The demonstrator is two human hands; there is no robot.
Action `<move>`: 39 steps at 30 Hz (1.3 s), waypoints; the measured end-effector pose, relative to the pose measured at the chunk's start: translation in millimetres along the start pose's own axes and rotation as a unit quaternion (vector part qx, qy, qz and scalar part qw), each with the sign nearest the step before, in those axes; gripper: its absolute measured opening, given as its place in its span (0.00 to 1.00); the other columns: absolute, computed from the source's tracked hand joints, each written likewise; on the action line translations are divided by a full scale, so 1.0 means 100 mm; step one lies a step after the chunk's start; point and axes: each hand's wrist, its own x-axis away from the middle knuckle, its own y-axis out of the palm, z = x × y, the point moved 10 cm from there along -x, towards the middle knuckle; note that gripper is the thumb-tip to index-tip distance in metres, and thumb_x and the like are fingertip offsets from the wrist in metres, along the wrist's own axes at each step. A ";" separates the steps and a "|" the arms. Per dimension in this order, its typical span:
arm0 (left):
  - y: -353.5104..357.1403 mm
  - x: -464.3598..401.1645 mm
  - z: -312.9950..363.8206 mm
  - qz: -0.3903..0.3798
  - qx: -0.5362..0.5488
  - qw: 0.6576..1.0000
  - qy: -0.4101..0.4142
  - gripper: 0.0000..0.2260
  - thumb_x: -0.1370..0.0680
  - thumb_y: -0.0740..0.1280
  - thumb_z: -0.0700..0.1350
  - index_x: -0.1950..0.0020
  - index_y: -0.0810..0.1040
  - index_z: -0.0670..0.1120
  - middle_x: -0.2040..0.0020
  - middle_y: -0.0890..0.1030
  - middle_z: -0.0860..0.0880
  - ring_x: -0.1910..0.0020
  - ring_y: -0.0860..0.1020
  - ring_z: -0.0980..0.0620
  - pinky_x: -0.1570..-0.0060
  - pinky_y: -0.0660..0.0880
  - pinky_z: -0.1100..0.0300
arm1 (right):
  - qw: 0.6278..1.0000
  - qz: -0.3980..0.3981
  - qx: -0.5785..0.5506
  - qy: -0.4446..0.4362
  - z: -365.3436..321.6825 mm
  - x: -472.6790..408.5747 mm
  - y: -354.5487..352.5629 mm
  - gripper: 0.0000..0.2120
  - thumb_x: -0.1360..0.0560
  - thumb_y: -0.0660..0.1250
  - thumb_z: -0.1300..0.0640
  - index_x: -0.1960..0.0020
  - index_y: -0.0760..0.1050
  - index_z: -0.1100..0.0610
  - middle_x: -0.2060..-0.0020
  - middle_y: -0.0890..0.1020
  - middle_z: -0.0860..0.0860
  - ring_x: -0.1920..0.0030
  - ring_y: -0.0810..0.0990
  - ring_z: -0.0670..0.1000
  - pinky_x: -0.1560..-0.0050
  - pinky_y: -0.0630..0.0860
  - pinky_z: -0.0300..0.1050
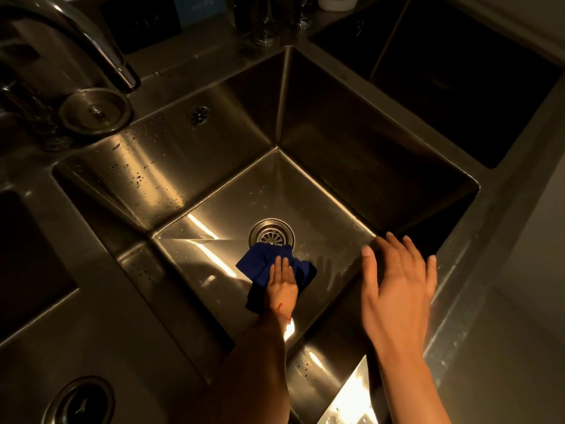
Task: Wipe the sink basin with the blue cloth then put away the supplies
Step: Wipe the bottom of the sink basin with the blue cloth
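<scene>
The steel sink basin [220, 154] fills the middle of the head view, deep and square, with a round drain [271, 235] in its floor. A crumpled blue cloth [256, 264] lies on the basin floor just in front of the drain. My left hand [282, 286] presses flat on the cloth, fingers pointing toward the drain, the arm reaching down into the basin. My right hand [397, 289] hovers higher up over the basin's right front edge, fingers spread, holding nothing.
A curved faucet [91, 47] arches over the rim at the upper left, with a round metal drain plug [96, 111] beside it. Dark recesses flank the sink left [27, 264] and upper right [458, 87]. Glasses [263, 22] stand behind the sink.
</scene>
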 end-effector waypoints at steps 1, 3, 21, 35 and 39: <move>0.00 0.01 -0.03 -0.001 0.003 1.000 0.001 0.22 0.16 0.45 0.38 0.24 0.45 0.34 0.22 0.44 0.37 0.24 0.41 0.37 0.25 0.42 0.47 | 1.000 0.000 0.000 -0.001 0.00 0.00 0.00 0.27 0.23 0.48 0.43 0.39 0.74 0.59 0.38 0.75 0.55 0.31 0.64 0.53 0.28 0.45 0.50; 0.02 0.05 -0.11 -0.007 -0.016 1.000 -0.008 0.22 0.16 0.44 0.39 0.24 0.44 0.33 0.22 0.45 0.37 0.24 0.42 0.37 0.25 0.43 0.47 | 1.000 -0.002 -0.002 -0.002 0.00 0.00 0.00 0.27 0.23 0.47 0.43 0.39 0.74 0.59 0.38 0.75 0.55 0.31 0.64 0.53 0.28 0.45 0.51; 0.00 0.15 0.06 -0.006 0.020 1.000 -0.022 0.22 0.17 0.46 0.35 0.24 0.47 0.34 0.22 0.46 0.37 0.24 0.41 0.37 0.25 0.41 0.46 | 1.000 0.001 -0.007 0.004 -0.01 0.00 -0.02 0.24 0.23 0.50 0.45 0.39 0.74 0.59 0.38 0.75 0.56 0.31 0.64 0.54 0.28 0.45 0.51; 0.03 0.17 -0.11 -0.025 -0.032 0.998 -0.051 0.23 0.16 0.47 0.43 0.23 0.45 0.35 0.22 0.45 0.37 0.24 0.42 0.35 0.26 0.43 0.45 | 1.000 -0.002 -0.004 0.003 0.00 0.00 -0.01 0.24 0.23 0.51 0.45 0.40 0.75 0.59 0.38 0.75 0.56 0.31 0.64 0.54 0.29 0.45 0.51; 0.04 0.19 0.07 -0.012 -0.009 1.000 -0.018 0.22 0.17 0.47 0.37 0.24 0.47 0.33 0.23 0.46 0.36 0.24 0.42 0.35 0.26 0.43 0.44 | 1.000 0.000 -0.007 0.004 -0.01 0.00 -0.02 0.24 0.23 0.51 0.45 0.39 0.74 0.59 0.38 0.75 0.56 0.31 0.64 0.54 0.28 0.46 0.51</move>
